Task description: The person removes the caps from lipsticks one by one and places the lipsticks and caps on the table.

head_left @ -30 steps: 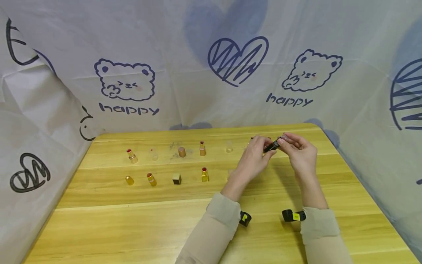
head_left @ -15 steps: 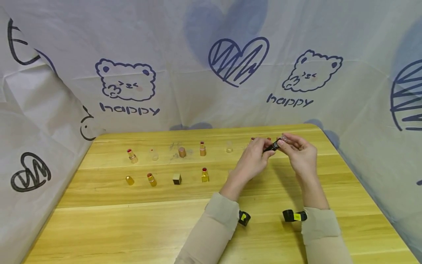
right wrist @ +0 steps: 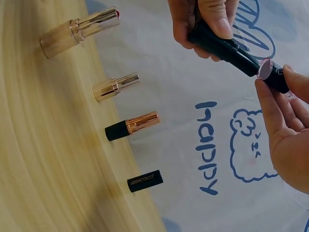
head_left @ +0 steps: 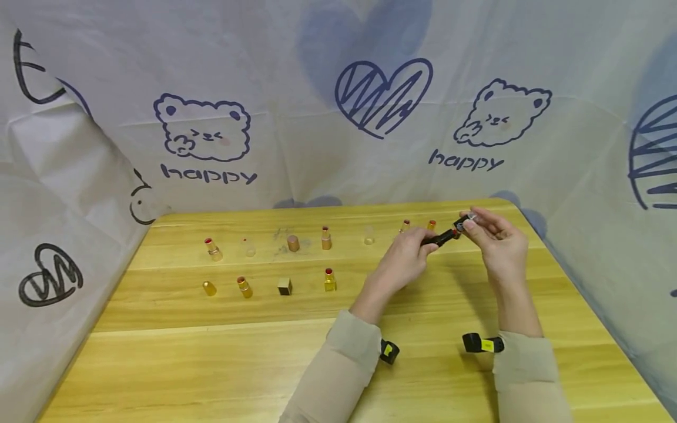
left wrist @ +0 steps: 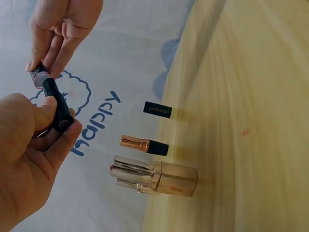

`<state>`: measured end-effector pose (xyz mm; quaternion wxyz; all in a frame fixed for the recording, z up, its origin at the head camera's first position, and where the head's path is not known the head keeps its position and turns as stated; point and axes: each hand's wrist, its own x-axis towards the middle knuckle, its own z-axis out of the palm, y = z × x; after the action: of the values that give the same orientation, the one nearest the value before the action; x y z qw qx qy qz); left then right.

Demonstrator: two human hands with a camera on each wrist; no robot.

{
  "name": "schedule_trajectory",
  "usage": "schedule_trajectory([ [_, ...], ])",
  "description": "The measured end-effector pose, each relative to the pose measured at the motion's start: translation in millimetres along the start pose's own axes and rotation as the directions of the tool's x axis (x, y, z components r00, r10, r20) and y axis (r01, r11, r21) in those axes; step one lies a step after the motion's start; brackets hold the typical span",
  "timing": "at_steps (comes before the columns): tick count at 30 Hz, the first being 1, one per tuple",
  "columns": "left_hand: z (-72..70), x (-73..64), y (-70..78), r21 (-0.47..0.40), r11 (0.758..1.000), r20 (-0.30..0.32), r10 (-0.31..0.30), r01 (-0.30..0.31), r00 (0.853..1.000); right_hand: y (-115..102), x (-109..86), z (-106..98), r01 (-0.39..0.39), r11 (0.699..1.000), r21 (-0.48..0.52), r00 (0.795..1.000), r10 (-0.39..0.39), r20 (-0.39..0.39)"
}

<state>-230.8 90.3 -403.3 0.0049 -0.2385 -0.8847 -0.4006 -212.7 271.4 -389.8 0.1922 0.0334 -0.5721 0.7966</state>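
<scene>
My left hand (head_left: pixel 399 255) grips a slim black lipstick tube (head_left: pixel 438 239), which slants up to the right over the table. A small red tip shows at its upper end in the head view. Between thumb and fingers, my right hand (head_left: pixel 501 244) pinches a short black cap (head_left: pixel 462 222) with a clear end. The mouth of this cap (right wrist: pixel 265 69) faces the end of the tube (right wrist: pixel 224 47), right at it in the right wrist view. Behind the hands stand a black cap with lettering (right wrist: pixel 145 181) and a black-and-copper lipstick (right wrist: pixel 133 126).
Several lipsticks and caps stand in two rows on the wooden table (head_left: pixel 211 364). Among them are a gold lipstick (head_left: pixel 329 281), a square gold-and-black cap (head_left: pixel 284 286), a rounded gold cap (head_left: pixel 208 288) and a clear cap (head_left: pixel 368 236). A printed cloth (head_left: pixel 296 147) hangs behind.
The right hand has moved right and slightly up with the cap, which has come away from the tube's end. The left hand has stayed almost in place, and the red tip now shows.
</scene>
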Motion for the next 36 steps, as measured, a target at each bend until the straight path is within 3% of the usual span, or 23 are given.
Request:
schedule_trajectory([
  [8,1.0,-1.5,1.0,-0.002,1.0,-0.05,0.024,-0.024,0.998,-3,2.4,5,0.004,0.996,0.084,0.996,0.003,-0.084],
  [12,2.0,-3.2,4.1,-0.048,0.997,-0.1,0.051,-0.056,0.994,-6,3.7,4,0.057,0.987,0.153,0.99,-0.036,-0.139],
  [16,7.3,-4.7,8.3,-0.118,0.989,-0.144,0.075,-0.093,0.987,-7,4.8,-2,0.084,0.984,0.159,0.985,-0.058,-0.164],
  [19,14.6,-5.7,10.6,-0.153,0.983,-0.165,0.076,-0.102,0.983,-7,5.4,-8,0.07,0.994,0.089,0.984,-0.055,-0.168],
  [23,24.8,-6.1,12.6,-0.134,0.987,-0.155,0.064,-0.086,0.986,-4,7.1,-18,0.034,0.986,-0.164,0.983,-0.063,-0.17],
  [25,29.4,-6.0,13.1,-0.111,0.992,-0.129,0.053,-0.068,0.99,-1,8.4,-24,-0.012,0.942,-0.335,0.985,-0.048,-0.168],
  [27,33.6,-6.1,13.5,-0.089,0.995,-0.096,0.04,-0.048,0.995,1,9.2,-28,-0.059,0.874,-0.481,0.988,-0.016,-0.151],
  [29,37.7,-6.3,14.0,-0.067,0.997,-0.062,0.022,-0.026,0.998,3,9.5,-33,-0.092,0.786,-0.611,0.993,0.023,-0.12],
  [32,44.4,-7.0,13.9,-0.05,0.999,-0.023,-0.01,0.008,1.0,7,9.8,-41,-0.104,0.673,-0.733,0.994,0.088,-0.06],
  [36,53.3,-7.4,12.9,-0.024,0.998,0.011,-0.056,0.056,0.998,14,10.2,-49,-0.109,0.573,-0.812,0.984,0.179,-0.005],
])
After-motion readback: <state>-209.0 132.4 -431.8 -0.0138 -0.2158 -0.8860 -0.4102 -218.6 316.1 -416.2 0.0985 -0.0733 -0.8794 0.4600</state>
